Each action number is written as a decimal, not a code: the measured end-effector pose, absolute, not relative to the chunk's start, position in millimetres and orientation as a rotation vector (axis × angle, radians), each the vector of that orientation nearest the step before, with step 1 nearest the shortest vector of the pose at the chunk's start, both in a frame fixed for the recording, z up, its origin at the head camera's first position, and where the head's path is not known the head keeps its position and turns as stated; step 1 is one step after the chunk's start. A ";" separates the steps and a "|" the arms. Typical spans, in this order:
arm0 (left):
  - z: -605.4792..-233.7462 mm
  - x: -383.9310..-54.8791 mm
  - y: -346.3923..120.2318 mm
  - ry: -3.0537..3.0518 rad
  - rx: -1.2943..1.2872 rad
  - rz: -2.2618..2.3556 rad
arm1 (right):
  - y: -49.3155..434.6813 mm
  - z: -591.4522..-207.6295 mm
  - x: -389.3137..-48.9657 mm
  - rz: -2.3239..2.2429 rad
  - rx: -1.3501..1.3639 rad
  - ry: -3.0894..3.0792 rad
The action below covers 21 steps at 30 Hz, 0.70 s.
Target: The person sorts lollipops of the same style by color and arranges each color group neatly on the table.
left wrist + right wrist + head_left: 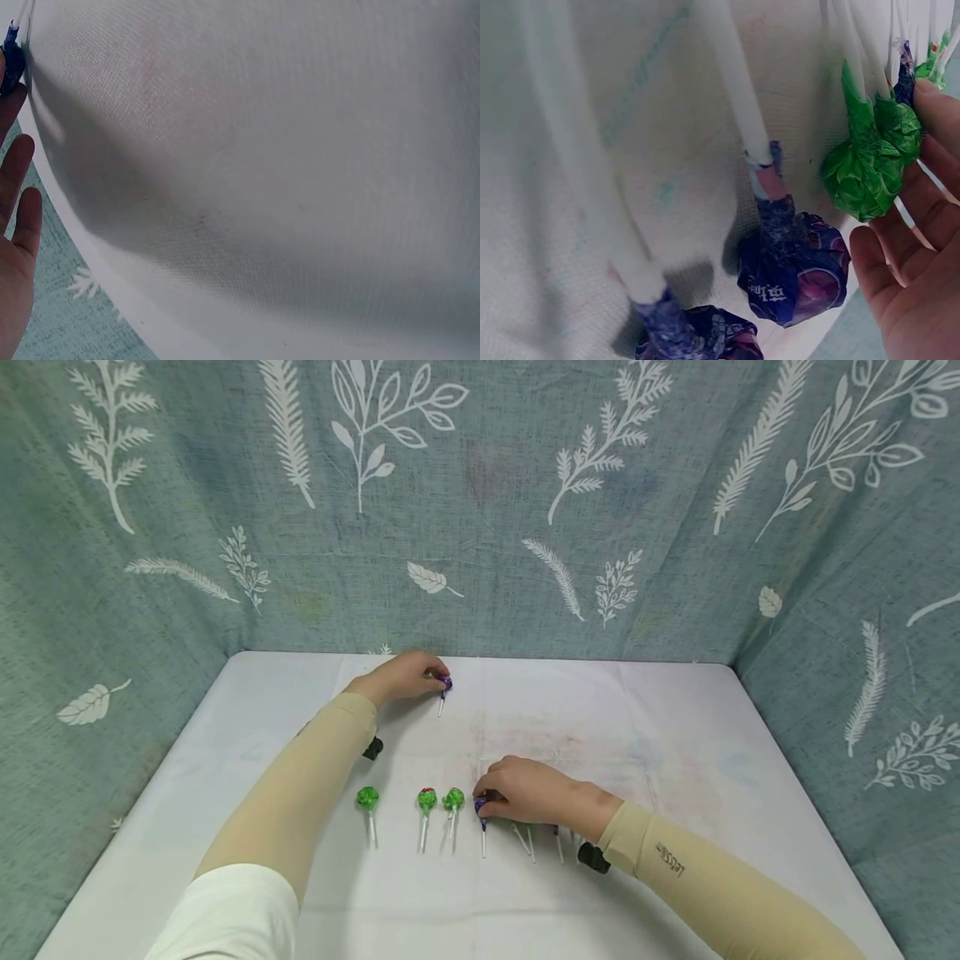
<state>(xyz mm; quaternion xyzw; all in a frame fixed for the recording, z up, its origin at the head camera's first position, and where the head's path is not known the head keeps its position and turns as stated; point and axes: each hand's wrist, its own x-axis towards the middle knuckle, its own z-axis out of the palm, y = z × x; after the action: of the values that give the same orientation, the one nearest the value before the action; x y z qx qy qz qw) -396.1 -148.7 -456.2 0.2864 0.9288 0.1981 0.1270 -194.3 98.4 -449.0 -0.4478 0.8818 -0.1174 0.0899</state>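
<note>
My left hand (pixel 401 677) pinches a purple-wrapped lollipop (pixel 447 682) by its head near the table's far edge, stick toward me. In the left wrist view this lollipop (pixel 12 67) shows at the left border between the fingertips. Lower down, my right hand (pixel 528 789) holds another purple lollipop (pixel 481 806) between thumb and fingers, at the right of three green lollipops (pixel 453 799). Under the right palm, more lollipops are mostly hidden, with only sticks (pixel 531 847) showing. The right wrist view shows green lollipops (pixel 870 169) and two purple lollipops (pixel 795 270) beside that hand.
A white cloth (pixel 405 893) with faint stains covers the table. Behind and at both sides hangs a green-blue curtain (pixel 495 502) with white leaf prints. A small black device (pixel 593 857) sits at the right wrist, another (pixel 372 748) by the left.
</note>
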 end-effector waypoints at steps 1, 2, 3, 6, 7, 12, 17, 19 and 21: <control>-457.0 -397.0 -149.3 2.701 0.833 0.577 | 98.3 -448.5 -194.9 -0.365 -1.318 2.614; -457.6 -397.6 -149.7 2.703 0.833 0.574 | 98.1 -447.9 -195.5 -0.381 -1.304 2.606; -457.6 -397.9 -149.9 2.705 0.829 0.571 | 97.9 -447.5 -196.5 -0.404 -1.288 2.596; -457.1 -397.9 -150.3 2.708 0.831 0.572 | 97.3 -445.2 -199.3 -0.473 -1.235 2.579; -456.8 -397.7 -150.3 2.712 0.830 0.569 | 97.1 -444.2 -200.0 -0.486 -1.221 2.579; -456.0 -395.2 -149.9 2.715 0.828 0.565 | 97.0 -439.6 -203.9 -0.518 -1.155 2.584; -456.2 -393.5 -148.9 2.724 0.827 0.564 | 97.7 -432.2 -211.8 -0.558 -1.082 2.593; -456.4 -392.9 -148.6 2.729 0.835 0.575 | 98.3 -429.4 -216.9 -0.564 -1.065 2.605; -456.9 -392.1 -148.5 2.731 0.837 0.589 | 99.2 -427.4 -222.4 -0.563 -1.047 2.620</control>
<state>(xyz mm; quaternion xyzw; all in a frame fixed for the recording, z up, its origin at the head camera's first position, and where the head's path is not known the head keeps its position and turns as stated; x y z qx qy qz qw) -392.1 -148.5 -456.9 0.2852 0.9305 0.2007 0.1124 -222.4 99.2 -427.4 -0.3606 0.9027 -0.1939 0.1321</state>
